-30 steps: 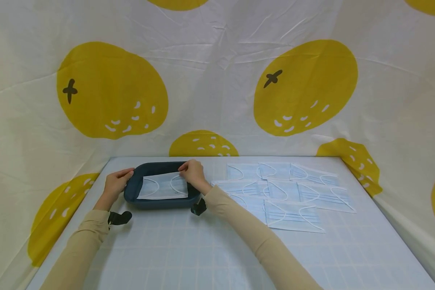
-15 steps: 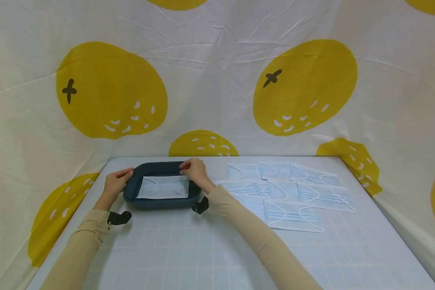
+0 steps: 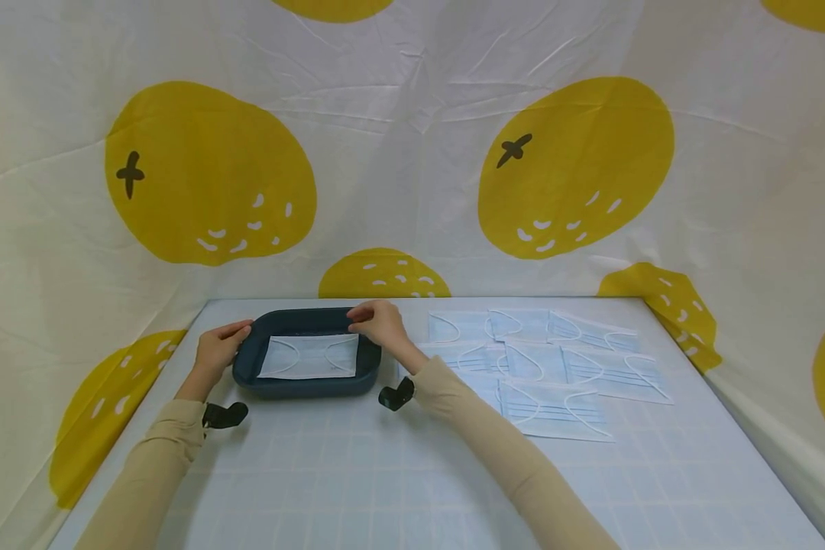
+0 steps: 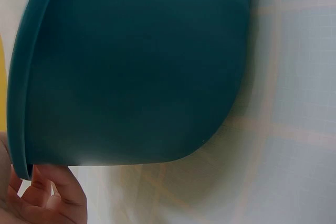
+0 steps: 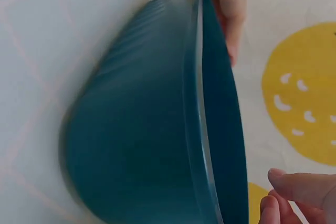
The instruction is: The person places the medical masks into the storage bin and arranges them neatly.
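A dark teal plastic basin (image 3: 308, 389) stands at the table's left, its outer wall (image 4: 136, 72) filling most of the left wrist view. My left hand (image 3: 218, 353) holds its left rim, fingers curled over the edge, as the left wrist view confirms. Inside the basin lies a flat pale blue face mask (image 3: 308, 357) with white ear loops. Over the basin's back right corner hovers my right hand (image 3: 380, 325), fingers loosely bent. The right wrist view shows the fingertips (image 5: 278, 179) beside the rim with nothing between them.
Several more face masks (image 3: 557, 409) lie flat in overlapping rows on the right of the table. The table (image 3: 399, 489) wears a pale checked cover. A white curtain (image 3: 412, 176) with yellow fruit prints hangs behind it. Each wrist carries a black strap piece (image 3: 225, 415).
The face mask has settled flat in the basin and left my right hand's fingers. That hand has shifted slightly right. My left hand stays on the rim.
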`<state>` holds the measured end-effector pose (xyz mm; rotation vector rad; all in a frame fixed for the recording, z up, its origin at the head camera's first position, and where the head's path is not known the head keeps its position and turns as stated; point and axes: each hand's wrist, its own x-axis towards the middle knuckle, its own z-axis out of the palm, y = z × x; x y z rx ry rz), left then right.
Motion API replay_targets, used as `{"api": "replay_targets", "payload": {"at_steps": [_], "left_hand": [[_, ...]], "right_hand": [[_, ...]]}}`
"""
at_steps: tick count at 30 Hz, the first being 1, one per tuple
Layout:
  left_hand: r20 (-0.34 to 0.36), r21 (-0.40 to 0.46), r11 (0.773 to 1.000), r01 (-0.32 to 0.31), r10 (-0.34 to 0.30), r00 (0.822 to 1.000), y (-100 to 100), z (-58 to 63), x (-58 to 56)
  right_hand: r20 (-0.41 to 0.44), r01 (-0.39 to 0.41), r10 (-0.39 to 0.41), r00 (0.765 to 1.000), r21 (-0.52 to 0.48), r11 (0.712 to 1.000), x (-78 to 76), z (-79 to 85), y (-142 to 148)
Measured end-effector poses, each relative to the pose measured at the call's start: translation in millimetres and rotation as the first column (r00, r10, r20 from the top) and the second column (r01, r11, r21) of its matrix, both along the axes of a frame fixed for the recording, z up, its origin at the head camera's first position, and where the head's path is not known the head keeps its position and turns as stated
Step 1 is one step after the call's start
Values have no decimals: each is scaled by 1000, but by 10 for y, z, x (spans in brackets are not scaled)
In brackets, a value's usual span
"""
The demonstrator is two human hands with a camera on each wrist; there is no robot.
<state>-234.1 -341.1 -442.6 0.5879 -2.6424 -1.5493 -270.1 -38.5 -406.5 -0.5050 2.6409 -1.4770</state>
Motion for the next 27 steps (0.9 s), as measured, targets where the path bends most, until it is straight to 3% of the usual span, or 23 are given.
{"api": "replay_targets", "payload": {"at_steps": [5, 13, 27], "left_hand": [[2, -2, 1000, -1, 1, 1000, -1, -2, -4], [12, 4, 1000, -9, 9, 1000, 8, 0, -12], [-1, -10, 1000, -9, 9, 1000, 24, 15, 6]], "right_hand": [[-5, -19, 19, 1000, -38, 999, 36, 33, 145], [-26, -11, 11, 1000, 2, 1000, 83, 52, 388], [-23, 14, -14, 1000, -15, 1000, 265, 49, 701]]}}
